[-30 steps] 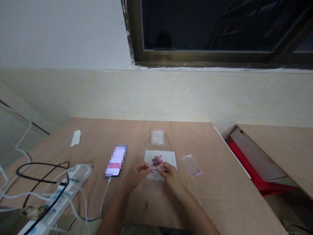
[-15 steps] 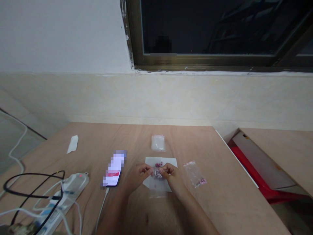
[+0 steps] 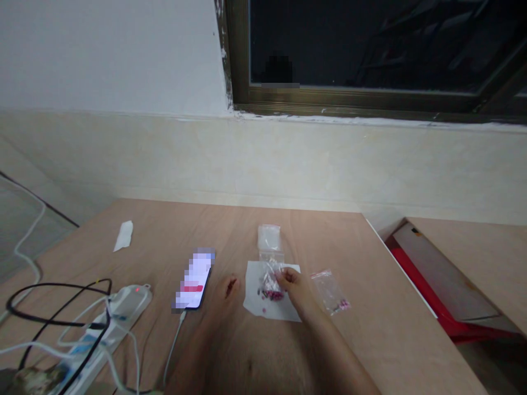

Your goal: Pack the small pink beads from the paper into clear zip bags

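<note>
- The right hand (image 3: 289, 278) was over the right part of a white paper sheet (image 3: 284, 312), its grip pinched closed on the side of a small clear bag (image 3: 270, 269) between thumb and fingers.
- That bag was above the middle of the sheet, its far end beyond the sheet's far edge; a cluster of pink bits (image 3: 273, 295) was gathered at its near end. Whether the bag touched the sheet could not be told.
- A few loose bits (image 3: 264, 311) lay on the sheet, near the cluster.
- The left hand (image 3: 228, 289) was just left of the sheet, between it and the phone (image 3: 196, 278), with its fingers curled inward; whether its grip was open or closed could not be told.
- A flat clear packet (image 3: 269, 237) lay on the worktop (image 3: 325, 241) beyond the sheet, close to the far end of the held bag.
- Right of the right hand, apart from the sheet, lay a second bag (image 3: 328, 288), with more pink bits in its near corner.
- The phone lay lit, a white cable (image 3: 175, 341) at its near end.
- Farther left were a power strip (image 3: 130, 302) among tangled cords and, beyond it, a white scrap (image 3: 123, 236).
</note>
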Demonstrator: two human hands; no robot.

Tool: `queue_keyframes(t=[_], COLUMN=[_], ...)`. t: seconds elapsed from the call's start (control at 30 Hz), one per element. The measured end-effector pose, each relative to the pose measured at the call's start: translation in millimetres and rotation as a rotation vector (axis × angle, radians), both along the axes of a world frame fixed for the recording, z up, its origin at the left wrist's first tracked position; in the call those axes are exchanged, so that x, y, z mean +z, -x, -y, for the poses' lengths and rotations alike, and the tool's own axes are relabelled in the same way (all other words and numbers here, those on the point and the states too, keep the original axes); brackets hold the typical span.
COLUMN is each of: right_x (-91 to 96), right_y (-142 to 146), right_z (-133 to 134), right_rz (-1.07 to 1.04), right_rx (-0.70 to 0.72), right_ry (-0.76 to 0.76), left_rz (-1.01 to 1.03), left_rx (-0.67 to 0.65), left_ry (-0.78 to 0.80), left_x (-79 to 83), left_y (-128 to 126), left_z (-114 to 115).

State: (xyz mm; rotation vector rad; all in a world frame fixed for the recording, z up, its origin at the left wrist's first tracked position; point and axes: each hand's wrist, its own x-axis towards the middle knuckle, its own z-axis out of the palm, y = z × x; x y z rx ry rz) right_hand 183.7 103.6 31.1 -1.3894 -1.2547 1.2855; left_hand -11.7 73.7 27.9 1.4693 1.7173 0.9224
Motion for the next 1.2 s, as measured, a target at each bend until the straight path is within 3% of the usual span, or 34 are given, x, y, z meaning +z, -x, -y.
queue_keyframes(t=[0.13,0.3,0.43,0.73,0.87,0.97,1.1,1.2], right_x=[5.4,3.8,-0.6,-3.4,6.3,7.2,-10.5,-27.0], right_y=[-0.4,6.5,10.4,18.0,12.1,-9.6,-50.9,-74.7], right_z=[-62.5,-120.0,-128.9,-122.0,-104.5,-66.6,3.3,41.5], right_rz=[0.105,0.209,0.329,0.522,0.745,0.898,1.188,1.271], right_rx=[-0.147,-0.216,-0.253,-0.238,-0.316,-0.398,-0.489,-0.387], right_ry=[-0.093,-0.102,-0.099,-0.097,-0.188,-0.265,-0.106,-0.094], left_rz=[-0.105,-0.161,-0.162,-0.179,-0.155,-0.139,-0.171,-0.188], left_rx=[-0.071,-0.073,-0.090,-0.071,-0.066,-0.054,-0.074,-0.079], left_ry=[-0.057,-0.095,-0.084,-0.085,-0.053,-0.044,-0.069,-0.085], left_x=[-21.4,-26.0,-25.3,-23.2,-21.8,-21.3,-22.1,-22.8], left_y=[6.3,7.0,7.5,6.1,5.4,4.8,4.9,4.8], left_z=[12.3,16.4,15.6,14.5,15.1,15.4,14.9,15.0])
